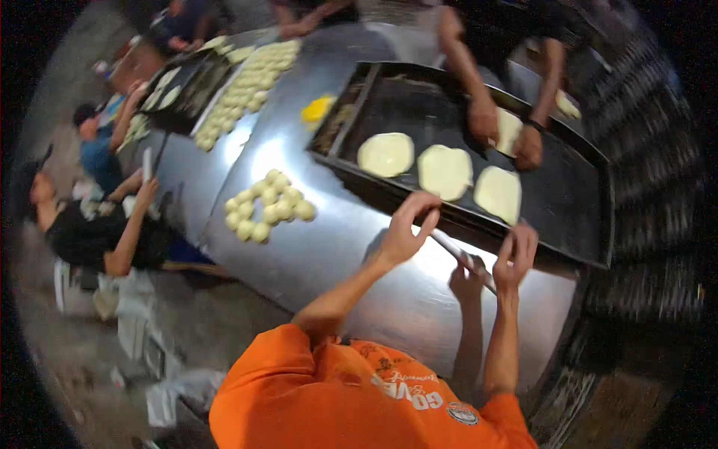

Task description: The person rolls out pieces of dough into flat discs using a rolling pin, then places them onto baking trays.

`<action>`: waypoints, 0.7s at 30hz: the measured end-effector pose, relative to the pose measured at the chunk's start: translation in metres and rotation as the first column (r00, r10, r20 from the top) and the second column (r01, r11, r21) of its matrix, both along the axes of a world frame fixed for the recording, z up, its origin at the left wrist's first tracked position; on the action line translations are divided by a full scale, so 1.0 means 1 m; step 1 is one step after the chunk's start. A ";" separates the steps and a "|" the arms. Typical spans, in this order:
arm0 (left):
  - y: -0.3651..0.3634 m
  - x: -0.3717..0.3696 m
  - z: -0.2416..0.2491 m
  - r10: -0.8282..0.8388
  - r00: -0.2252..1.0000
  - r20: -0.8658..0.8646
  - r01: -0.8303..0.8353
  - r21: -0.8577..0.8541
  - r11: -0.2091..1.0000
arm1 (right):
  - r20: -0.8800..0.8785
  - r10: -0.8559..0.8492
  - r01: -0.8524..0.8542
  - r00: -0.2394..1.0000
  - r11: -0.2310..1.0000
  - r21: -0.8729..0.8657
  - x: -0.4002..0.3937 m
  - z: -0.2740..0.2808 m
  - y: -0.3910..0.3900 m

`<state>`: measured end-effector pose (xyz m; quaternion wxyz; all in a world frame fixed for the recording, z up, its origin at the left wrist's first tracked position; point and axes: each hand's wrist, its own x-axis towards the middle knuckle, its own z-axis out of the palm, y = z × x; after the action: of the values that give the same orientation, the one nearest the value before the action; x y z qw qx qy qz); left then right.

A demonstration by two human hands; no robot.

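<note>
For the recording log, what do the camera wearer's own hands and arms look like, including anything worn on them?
The left hand and right hand are bare, with no gloves, and no watch or band shows at either wrist. The forearms are uncovered below the short orange sleeves of a shirt, which bears white lettering and a round emblem. No cables show.

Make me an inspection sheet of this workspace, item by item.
Surface: shiny metal table.
Work things: flat dough pieces in the dark tray; dough balls on the table.
Clutter: yellow lump beside the tray.
Hands: left hand and right hand at the tray's near side, by a pale rod; grip unclear.
Cables: nothing seen.
Surroundings: co-workers around the table; pale sheeting on the floor.
</note>
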<state>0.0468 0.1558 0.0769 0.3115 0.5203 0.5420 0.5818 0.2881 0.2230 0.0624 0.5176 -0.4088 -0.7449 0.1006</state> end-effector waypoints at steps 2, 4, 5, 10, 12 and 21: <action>-0.062 -0.031 -0.029 0.190 0.947 -0.259 -0.224 -0.109 0.969 | 0.350 0.073 -0.072 0.934 0.997 -0.016 0.019 -0.031 -0.043; -0.111 -0.081 -0.072 0.429 0.858 -0.282 -0.493 -0.222 0.841 | 0.348 -0.079 0.180 0.934 0.946 -0.268 0.029 -0.071 -0.081; -0.133 -0.109 -0.087 0.547 0.790 -0.279 -0.610 -0.268 0.746 | 0.406 -0.075 0.214 0.911 0.927 -0.309 0.034 -0.073 -0.099; -0.185 -0.244 -0.100 0.780 0.196 -0.594 -0.980 -0.154 0.129 | 0.443 -0.064 0.231 0.894 0.914 -0.333 0.037 -0.092 -0.136; -0.193 -0.270 -0.109 0.762 0.094 -0.641 -0.974 -0.216 -0.061 | 0.439 -0.066 0.218 0.896 0.927 -0.305 0.030 -0.096 -0.141; -0.153 -0.175 -0.064 0.605 0.788 0.114 -0.537 -0.354 0.766 | 0.440 -0.004 0.130 0.898 0.958 -0.256 -0.002 -0.101 -0.138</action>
<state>-0.1286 0.0032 0.0128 0.2526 0.2072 0.7195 0.6128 0.2862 0.0850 -0.0384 0.2784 -0.5153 -0.8052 0.0925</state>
